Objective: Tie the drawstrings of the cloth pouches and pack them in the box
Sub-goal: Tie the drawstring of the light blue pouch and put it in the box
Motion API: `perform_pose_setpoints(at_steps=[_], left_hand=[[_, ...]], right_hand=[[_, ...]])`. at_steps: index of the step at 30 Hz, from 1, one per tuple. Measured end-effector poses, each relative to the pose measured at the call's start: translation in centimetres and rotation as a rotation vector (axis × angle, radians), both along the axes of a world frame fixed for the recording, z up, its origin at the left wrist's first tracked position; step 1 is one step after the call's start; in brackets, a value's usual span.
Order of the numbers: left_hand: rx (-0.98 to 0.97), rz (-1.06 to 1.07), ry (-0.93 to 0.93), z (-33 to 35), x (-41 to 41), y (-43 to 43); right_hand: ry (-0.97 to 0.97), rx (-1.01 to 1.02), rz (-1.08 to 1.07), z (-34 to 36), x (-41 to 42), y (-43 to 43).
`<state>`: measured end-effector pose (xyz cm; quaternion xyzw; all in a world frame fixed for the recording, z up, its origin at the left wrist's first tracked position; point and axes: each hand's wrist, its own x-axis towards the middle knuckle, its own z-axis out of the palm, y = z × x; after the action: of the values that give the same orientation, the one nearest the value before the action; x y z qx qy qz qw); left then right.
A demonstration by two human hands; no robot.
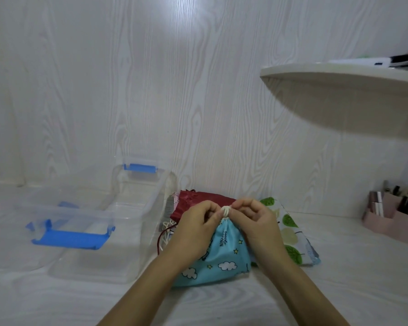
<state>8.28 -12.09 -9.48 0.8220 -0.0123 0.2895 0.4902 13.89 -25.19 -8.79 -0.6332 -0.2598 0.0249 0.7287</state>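
Two hands: left hand and right hand, each grip pinched shut on the white drawstring.
Blue pouch: soft printed cloth, lower centre, gathered top.
Box: clear plastic, left of centre.
Worktop: white woodgrain, matching wall.
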Motion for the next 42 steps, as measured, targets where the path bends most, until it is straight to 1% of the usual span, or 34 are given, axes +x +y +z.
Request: perform_pose_setpoints(at_steps=[2, 5, 6, 9, 12, 15, 18, 21, 24, 26, 29, 31, 34, 36, 40, 42], left_hand=[[0.011, 0.006, -0.009, 0.0, -0.1, -0.2], [0.019, 0.017, -0.012, 0.0, -0.1, -0.2], [0.014, 0.023, -0.013, 0.0, -0.1, -0.1], [0.001, 0.042, -0.022, 0.0, -0.1, -0.1], [0.012, 0.050, -0.018, 0.1, -0.1, 0.0], [-0.011, 0.085, -0.017, 0.3, -0.1, 0.5], [-0.091, 0.154, -0.033, 0.7, -0.2, 1.2], [-0.109, 0.220, -0.050, 0.4, 0.0, 1.3], [-0.071, 0.225, -0.054, 0.1, 0.2, 1.0], [-0.030, 0.180, -0.056, 0.2, 0.0, 0.6], [0.048, 0.131, -0.076, 0.1, -0.2, -0.1], [0.105, 0.130, -0.073, 0.0, -0.4, -0.4], [0.152, 0.129, -0.085, 0.0, -0.6, -0.5], [0.184, 0.133, -0.095, 0.0, -0.6, -0.5], [0.396, 0.291, -0.167, 0.0, -0.7, -0.4], [0.381, 0.295, -0.163, 0.0, -0.8, -0.5]], right_hand=[[-0.156, -0.089, -0.091, -0.2, 0.0, 0.0], [-0.291, -0.171, -0.181, -0.3, 0.2, -0.1], [-0.319, -0.190, -0.190, -0.3, 0.2, -0.2], [-0.324, -0.226, -0.166, 0.0, 0.0, -0.3], [-0.342, -0.285, -0.186, 0.1, 0.2, -0.4], [-0.290, -0.248, -0.160, 0.5, 0.7, -1.0], [-0.235, -0.237, -0.145, 1.1, 0.8, -1.5], [-0.172, -0.279, -0.088, 1.4, 0.9, -1.9], [-0.110, -0.343, 0.076, 1.8, 1.0, -2.3], [-0.023, -0.294, 0.158, 2.0, 0.9, -2.3], [0.064, -0.300, 0.157, 1.5, 1.0, -1.8], [0.154, -0.295, 0.201, 1.1, 1.0, -1.4], [0.304, -0.183, 0.231, 0.7, 1.3, -1.2], [0.353, -0.123, 0.263, 0.5, 1.5, -1.2], [0.435, -0.078, 0.316, 0.7, 1.6, -1.6], [0.485, -0.061, 0.296, 0.9, 1.6, -1.6]])
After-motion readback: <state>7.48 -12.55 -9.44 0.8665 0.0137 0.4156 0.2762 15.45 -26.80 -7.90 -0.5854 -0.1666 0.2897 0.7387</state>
